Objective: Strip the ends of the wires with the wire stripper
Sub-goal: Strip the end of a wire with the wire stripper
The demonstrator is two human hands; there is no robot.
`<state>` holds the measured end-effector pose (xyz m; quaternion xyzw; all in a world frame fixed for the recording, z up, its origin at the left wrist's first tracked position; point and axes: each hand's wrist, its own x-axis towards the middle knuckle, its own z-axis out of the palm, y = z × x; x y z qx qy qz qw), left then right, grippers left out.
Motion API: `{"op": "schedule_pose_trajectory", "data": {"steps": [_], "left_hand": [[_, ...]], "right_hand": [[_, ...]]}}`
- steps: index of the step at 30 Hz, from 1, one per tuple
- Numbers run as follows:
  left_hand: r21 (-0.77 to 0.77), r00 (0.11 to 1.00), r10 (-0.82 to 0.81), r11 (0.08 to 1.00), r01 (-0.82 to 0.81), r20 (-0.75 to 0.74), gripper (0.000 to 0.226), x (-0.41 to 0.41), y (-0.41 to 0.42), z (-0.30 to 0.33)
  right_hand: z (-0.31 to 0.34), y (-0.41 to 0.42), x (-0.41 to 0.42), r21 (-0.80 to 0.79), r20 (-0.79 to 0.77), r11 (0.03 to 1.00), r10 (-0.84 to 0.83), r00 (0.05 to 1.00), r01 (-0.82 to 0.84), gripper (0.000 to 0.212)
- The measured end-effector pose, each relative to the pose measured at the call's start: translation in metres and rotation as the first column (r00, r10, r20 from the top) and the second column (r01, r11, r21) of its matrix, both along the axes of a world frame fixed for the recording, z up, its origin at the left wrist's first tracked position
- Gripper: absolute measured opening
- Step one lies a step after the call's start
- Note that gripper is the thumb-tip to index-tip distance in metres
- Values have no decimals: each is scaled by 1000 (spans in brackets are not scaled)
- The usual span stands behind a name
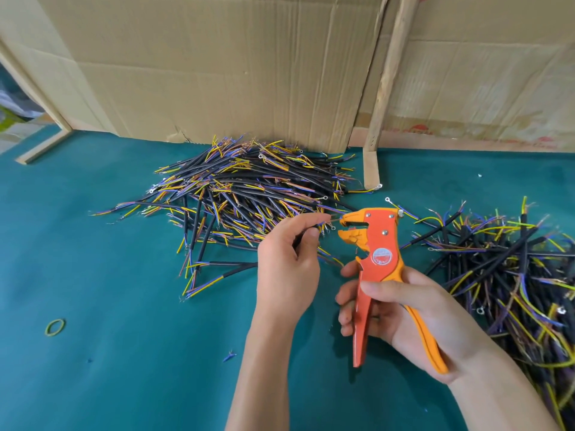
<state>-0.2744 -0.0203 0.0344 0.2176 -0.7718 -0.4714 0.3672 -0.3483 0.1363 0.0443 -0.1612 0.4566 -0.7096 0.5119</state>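
The left hand (287, 262) pinches a wire (323, 224), its tip just at the open mouth of the wire stripper (373, 259), which the right hand (401, 309) grips by the handles. Squeezed before the end seats fully, it may nick strands or strip nothing.

Bare green mat (124, 306) front-left; wire heap (249, 194) behind; second heap (513, 275) right

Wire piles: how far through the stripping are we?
Many cables in the pile on the right show bare ends, so they look done, though I can't be sure. In hand: the left hand feeds one wire into the open wire stripper, gripped by the right hand. The larger back pile may remain.
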Motion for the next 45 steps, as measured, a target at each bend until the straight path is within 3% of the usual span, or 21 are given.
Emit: {"op": "schedule_pose_trajectory", "data": {"steps": [10,19,31,45], "left_hand": [[-87,999,17,996,-14,34,31,-1,2,2],[-62,999,-40,997,42,34,31,-1,3,1],[-103,997,-48,993,54,54,31,-1,4,1],[-208,998,9,978,6,68,32,0,4,1]], "right_hand": [[-2,-1,-1,-8,9,1000,-20,1000,20,62],[0,6,-6,-84,43,995,65,997,-62,48],[2,10,-6,-57,31,997,58,998,-56,52],[3,8,-5,-13,51,998,58,997,-58,37]]}}
